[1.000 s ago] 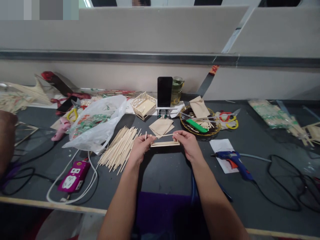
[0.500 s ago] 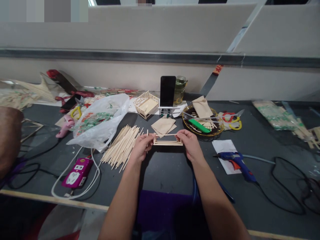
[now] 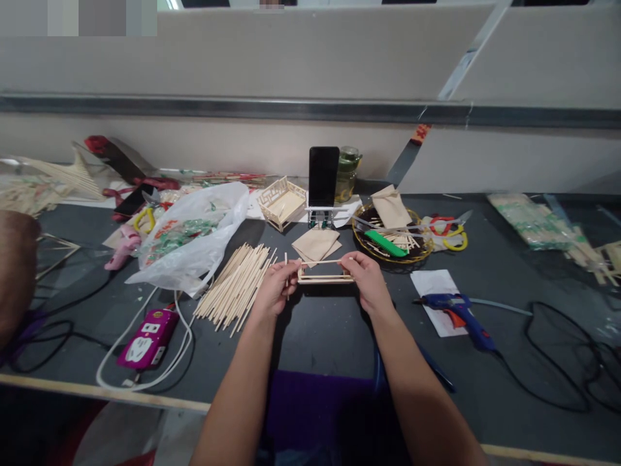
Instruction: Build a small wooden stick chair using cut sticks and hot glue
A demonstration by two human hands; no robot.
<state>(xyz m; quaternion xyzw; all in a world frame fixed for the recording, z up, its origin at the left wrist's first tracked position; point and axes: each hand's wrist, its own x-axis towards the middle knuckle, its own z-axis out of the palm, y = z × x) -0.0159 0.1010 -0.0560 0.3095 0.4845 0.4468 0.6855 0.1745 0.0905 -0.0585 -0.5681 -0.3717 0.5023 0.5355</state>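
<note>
A small frame of thin wooden sticks rests on the dark grey table in front of me. My left hand pinches its left end, with a short stick standing upright between the fingers. My right hand pinches the right end, where a thin stick lies across the top of the frame. A loose pile of wooden sticks lies just left of my left hand.
A blue glue gun lies on white paper at right, cable trailing. Behind: a phone on a stand, a small stick tray model, a wire basket, a plastic bag. A purple power strip sits front left. Another person's arm shows at far left.
Both hands stay on the frame. The top stick now lies level across it, and the short stick in my left hand stands more upright.
</note>
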